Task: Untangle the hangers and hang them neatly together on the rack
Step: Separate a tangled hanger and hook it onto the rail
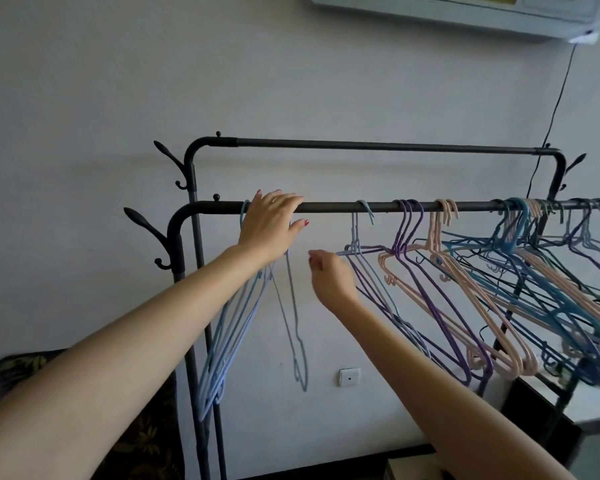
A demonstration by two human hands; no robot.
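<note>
A dark metal rack has a front rail (336, 206) and a higher back rail (378, 145). My left hand (271, 225) lies over the front rail near its left end, fingers curled on the hooks of a bunch of light blue hangers (222, 341); one of them (293, 306) dangles steeply below the palm. My right hand (329, 277) is lower, fingers pinched at the left shoulder tip of a single light blue hanger (355, 237) hooked mid-rail. Further right hang purple hangers (407, 230), pink hangers (442, 237) and a tangled blue, pink and dark mass (534, 265).
Coat hooks (146, 233) stick out from the rack's left posts. A white wall with a socket (350, 376) is behind. An air conditioner (465, 12) sits top right with a cable running down. A patterned cushion (18, 368) is lower left, a white-topped dark cabinet (589, 407) lower right.
</note>
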